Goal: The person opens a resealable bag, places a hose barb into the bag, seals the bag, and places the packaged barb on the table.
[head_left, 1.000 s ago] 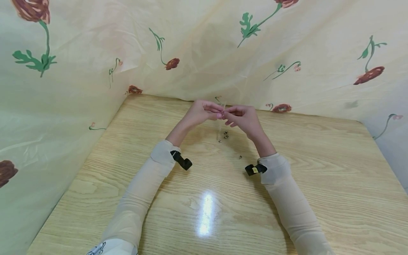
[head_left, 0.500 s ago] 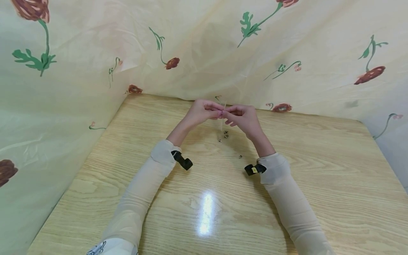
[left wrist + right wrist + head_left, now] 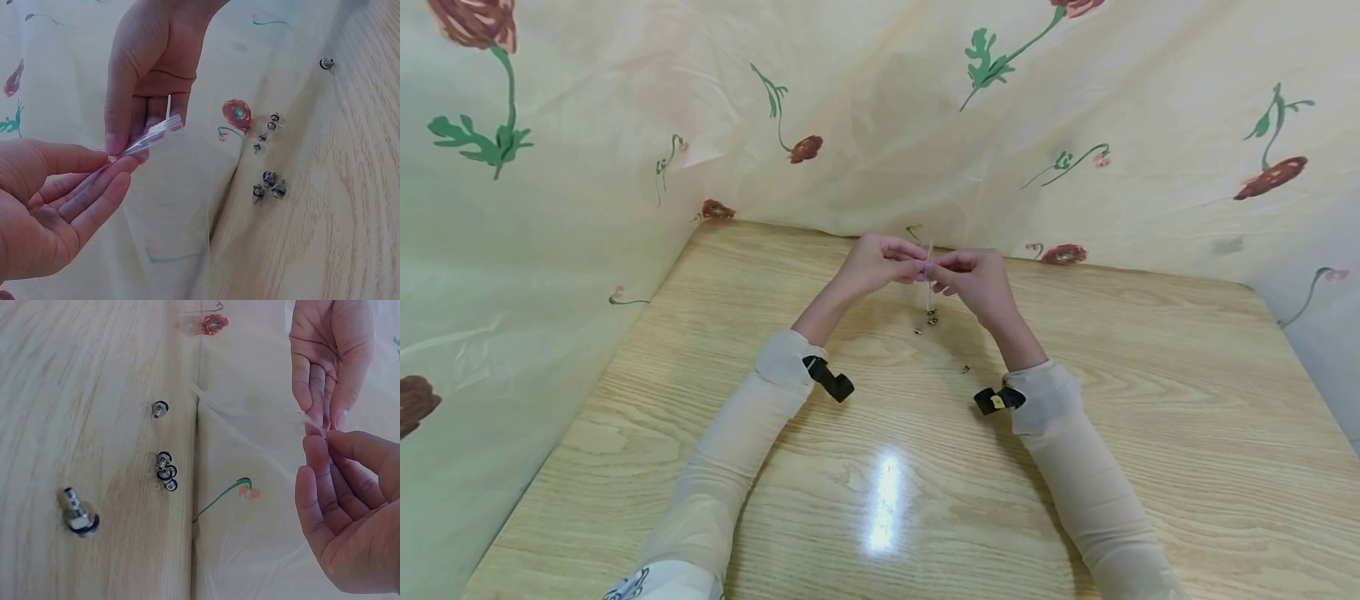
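A clear plastic zip bag (image 3: pixel 154 135) hangs between my two hands above the far part of the table, hard to make out in the head view. My left hand (image 3: pixel 876 265) pinches its top edge between thumb and fingers. My right hand (image 3: pixel 973 279) pinches the same edge from the other side, with fingertips nearly touching the left ones. On the wood below lie several small metal fittings with black rings, among them a single fitting (image 3: pixel 966 369) nearer the right wrist and a cluster (image 3: pixel 165 469) in the right wrist view. Whether the bag holds anything I cannot tell.
The wooden table (image 3: pixel 850 433) reaches back to a cream floral sheet (image 3: pixel 880 125) hanging behind it and along the left. Black wrist straps (image 3: pixel 829 379) stick out from both sleeves. A bright light reflection (image 3: pixel 885 504) shows on the tabletop.
The hanging bag has turned between the fingers and now appears edge-on, slightly further right. Both hands have stayed almost in place, fingertips close together. The fittings lie where they were.
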Motion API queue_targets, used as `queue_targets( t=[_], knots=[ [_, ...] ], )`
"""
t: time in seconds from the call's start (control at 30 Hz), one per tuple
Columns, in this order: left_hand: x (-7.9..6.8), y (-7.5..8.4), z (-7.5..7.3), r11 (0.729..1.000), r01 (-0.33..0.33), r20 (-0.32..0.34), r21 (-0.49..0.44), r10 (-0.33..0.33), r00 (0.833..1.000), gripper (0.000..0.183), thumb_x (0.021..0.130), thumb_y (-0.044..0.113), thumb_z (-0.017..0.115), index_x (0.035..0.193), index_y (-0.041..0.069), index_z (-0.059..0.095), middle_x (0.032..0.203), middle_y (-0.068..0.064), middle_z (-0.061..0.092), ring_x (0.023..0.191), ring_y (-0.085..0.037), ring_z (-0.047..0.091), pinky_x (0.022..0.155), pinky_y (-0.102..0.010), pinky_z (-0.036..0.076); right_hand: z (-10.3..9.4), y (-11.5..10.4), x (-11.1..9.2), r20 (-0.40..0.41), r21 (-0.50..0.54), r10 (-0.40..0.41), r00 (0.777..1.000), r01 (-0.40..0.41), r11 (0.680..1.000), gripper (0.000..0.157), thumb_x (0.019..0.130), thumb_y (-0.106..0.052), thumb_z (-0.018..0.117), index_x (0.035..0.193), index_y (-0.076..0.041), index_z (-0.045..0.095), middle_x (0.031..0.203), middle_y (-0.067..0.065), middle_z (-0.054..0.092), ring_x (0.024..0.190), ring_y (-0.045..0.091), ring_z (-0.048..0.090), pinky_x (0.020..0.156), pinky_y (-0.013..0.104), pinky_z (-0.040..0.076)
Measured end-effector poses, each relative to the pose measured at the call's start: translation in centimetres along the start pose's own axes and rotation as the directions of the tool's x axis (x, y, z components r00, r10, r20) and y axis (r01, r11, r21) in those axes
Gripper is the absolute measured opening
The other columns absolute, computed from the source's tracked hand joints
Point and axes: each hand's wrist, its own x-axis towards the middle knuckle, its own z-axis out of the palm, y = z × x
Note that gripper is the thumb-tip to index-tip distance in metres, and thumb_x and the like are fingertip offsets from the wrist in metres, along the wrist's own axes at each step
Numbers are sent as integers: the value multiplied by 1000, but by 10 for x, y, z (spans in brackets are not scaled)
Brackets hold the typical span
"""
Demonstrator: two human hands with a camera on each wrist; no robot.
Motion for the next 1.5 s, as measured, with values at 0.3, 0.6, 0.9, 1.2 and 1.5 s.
queue_targets(
  t=[0.3, 0.6, 0.9, 1.2, 1.5],
  knots=[
    [-3, 1, 0, 1000, -16, -15, -6, 15, 1000, 24, 96, 17, 70, 110, -1, 76, 99, -17, 77, 81, -20, 76, 90, -52, 57, 3, -1, 0, 16, -21, -54, 998, 54, 998, 25, 93, -19, 75, 101, 5, 78, 90, 12, 79, 66, 7, 71, 65, 24, 58],
    [-3, 0, 1, 1000, -22, -40, 21, 23, 999, 22, 95, 18, 72, 106, -1, 77, 94, -16, 77, 78, -19, 76, 87, -54, 58, 5, 1, 0, 26, -38, -66, 997, 67, 997, 22, 92, -18, 76, 99, 2, 79, 86, 5, 79, 66, 9, 72, 66, 31, 59],
    [0, -3, 3, 998, -20, -88, 57, 25, 996, 20, 95, 18, 71, 102, 0, 77, 91, -15, 77, 74, -16, 75, 84, -52, 60, 6, 3, 1, 31, -32, -39, 999, 40, 999, 23, 92, -21, 76, 100, 1, 79, 84, -1, 79, 67, 9, 72, 66, 31, 59],
    [0, -2, 3, 999, -5, -124, 51, 11, 992, 16, 95, 15, 69, 100, 2, 77, 91, -13, 76, 74, -18, 76, 85, -53, 59, 4, 2, 2, 55, -30, -51, 997, 53, 998, 25, 96, -18, 71, 104, 5, 77, 99, 21, 77, 68, 7, 72, 66, 29, 60],
    [0, -1, 5, 999, 40, -119, 34, -36, 992, 13, 91, 9, 73, 100, 0, 76, 95, -14, 76, 78, -19, 75, 85, -49, 60, 5, 3, 2, 63, -48, -68, 996, 71, 996, 25, 96, -17, 71, 105, 6, 76, 98, 26, 76, 68, 6, 71, 67, 31, 60]
  ],
)
